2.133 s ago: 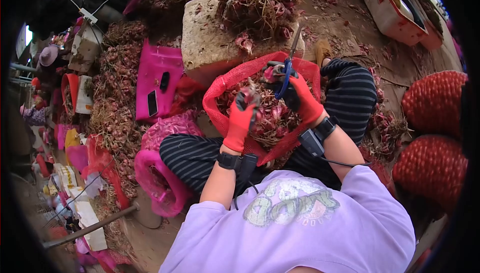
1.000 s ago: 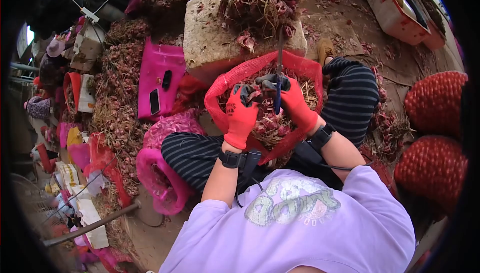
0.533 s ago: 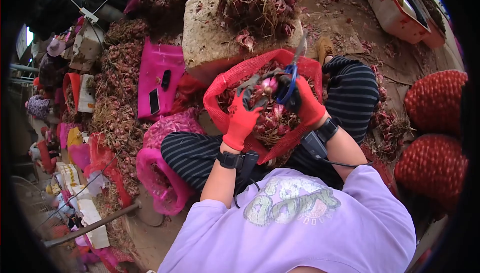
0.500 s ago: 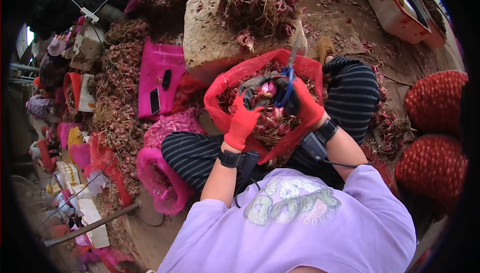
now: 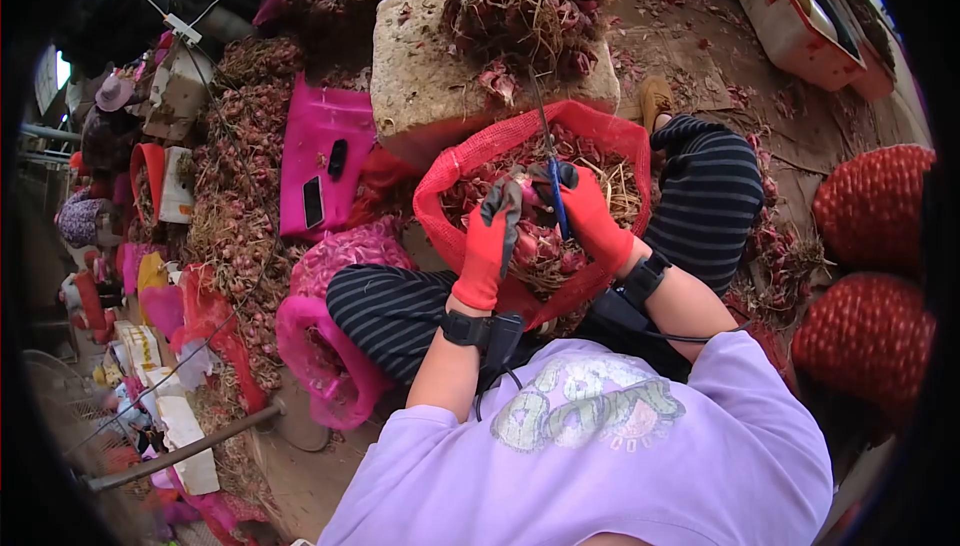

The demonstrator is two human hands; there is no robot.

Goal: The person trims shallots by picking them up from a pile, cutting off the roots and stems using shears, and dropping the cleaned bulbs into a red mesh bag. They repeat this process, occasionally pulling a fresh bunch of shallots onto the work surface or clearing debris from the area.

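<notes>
My left hand, in a red glove with dark fingers, is closed on a shallot over the open red mesh bag. Its fingers partly cover the shallot. Just beside it, my right hand, gloved the same way, grips blue-handled scissors. Their long blades point away from me toward the pale foam block, apparently closed together. Loose shallots and dry stalks fill the bag between my legs, below both hands.
A foam block bears a heap of shallots with dry tops. Left lies a pink sheet with a phone, beside a long shallot pile. Full red mesh bags stand right; a white tub is far right.
The scissors have swung from pointing up and right to nearly straight ahead, leaning left. My left fingers have drawn together and the hand has turned. My right hand has shifted slightly left.
</notes>
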